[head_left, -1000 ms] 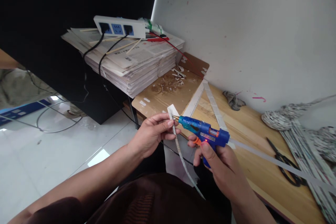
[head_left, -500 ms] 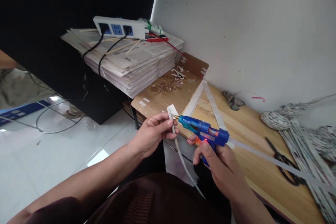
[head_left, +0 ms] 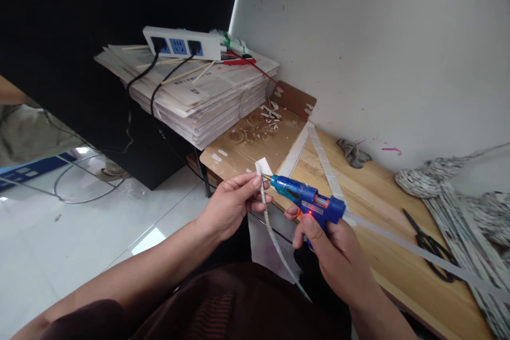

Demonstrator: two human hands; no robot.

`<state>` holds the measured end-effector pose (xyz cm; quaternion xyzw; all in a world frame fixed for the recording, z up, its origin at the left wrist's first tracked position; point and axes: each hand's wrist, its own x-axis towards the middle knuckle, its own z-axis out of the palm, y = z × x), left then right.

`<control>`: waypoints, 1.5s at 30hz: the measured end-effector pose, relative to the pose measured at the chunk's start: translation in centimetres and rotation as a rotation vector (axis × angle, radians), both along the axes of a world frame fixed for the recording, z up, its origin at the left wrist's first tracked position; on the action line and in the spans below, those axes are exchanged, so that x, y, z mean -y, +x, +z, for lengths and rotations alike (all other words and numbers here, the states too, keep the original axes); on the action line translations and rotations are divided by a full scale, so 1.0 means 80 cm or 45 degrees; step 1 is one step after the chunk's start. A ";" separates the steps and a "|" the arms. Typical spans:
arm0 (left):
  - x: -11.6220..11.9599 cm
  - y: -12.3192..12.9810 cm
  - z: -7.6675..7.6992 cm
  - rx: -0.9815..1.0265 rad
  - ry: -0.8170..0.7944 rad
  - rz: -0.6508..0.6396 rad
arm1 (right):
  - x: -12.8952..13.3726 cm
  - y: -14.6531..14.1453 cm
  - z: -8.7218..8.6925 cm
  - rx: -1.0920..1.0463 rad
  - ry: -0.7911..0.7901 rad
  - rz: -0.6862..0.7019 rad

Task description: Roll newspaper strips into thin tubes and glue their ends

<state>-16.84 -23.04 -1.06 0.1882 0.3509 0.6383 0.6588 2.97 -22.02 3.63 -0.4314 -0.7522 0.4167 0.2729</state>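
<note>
My left hand [head_left: 238,196] pinches a narrow paper strip [head_left: 274,236] close to its upper end, and the rest of the strip curves down toward my lap. A small white piece of paper [head_left: 263,164] shows at that upper end. In my right hand [head_left: 332,247] is a blue glue gun [head_left: 306,196], its red light lit and a finger at the orange trigger. The metal nozzle points left and meets the strip right by my left fingertips; whether glue is coming out I cannot make out. A long translucent glue stick [head_left: 414,244] sticks out of the gun's back.
A power strip [head_left: 183,44] with plugs and black cords lies on a newspaper stack [head_left: 223,101]. A brown board [head_left: 251,133] holds paper scraps. Black scissors [head_left: 434,249], paper strips and rolled newspaper bundles [head_left: 454,212] lie on the wooden table [head_left: 382,186]. A person's arm shows far left.
The glue gun has shifted very slightly left, its nozzle moving a little along the paper strip. My left hand stays almost still, pinching the strip.
</note>
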 end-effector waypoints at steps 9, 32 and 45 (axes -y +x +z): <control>-0.004 -0.001 -0.002 -0.009 -0.014 0.013 | -0.001 0.001 -0.003 0.019 -0.028 -0.006; -0.008 0.008 0.000 -0.025 -0.058 0.035 | -0.007 0.008 -0.010 0.027 0.016 -0.040; -0.013 0.015 0.001 -0.038 -0.047 0.018 | -0.010 0.020 -0.017 0.103 0.078 -0.101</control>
